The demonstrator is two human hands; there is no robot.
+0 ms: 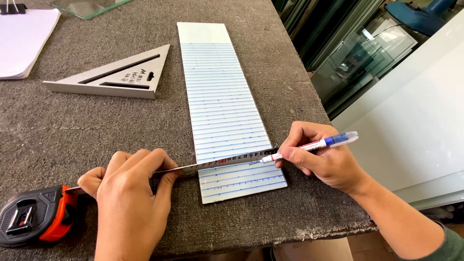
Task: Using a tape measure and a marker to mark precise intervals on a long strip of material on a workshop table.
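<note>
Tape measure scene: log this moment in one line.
left hand presses tape on table | right hand holds pen, tip at tape on lined strip | square apart

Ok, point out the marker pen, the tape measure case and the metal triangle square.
marker pen [333, 140]: head view, on its blue cap end.
tape measure case [34, 215]: head view, on the black and orange body.
metal triangle square [140, 67]: head view, on the flat grey face.

A table [72, 121] covered in grey felt carries a long white strip ruled with blue lines [222, 106], a metal triangle square [116, 75], a tape measure [36, 215], a paper pad [21, 41] and a glass pane [87, 7].
</note>
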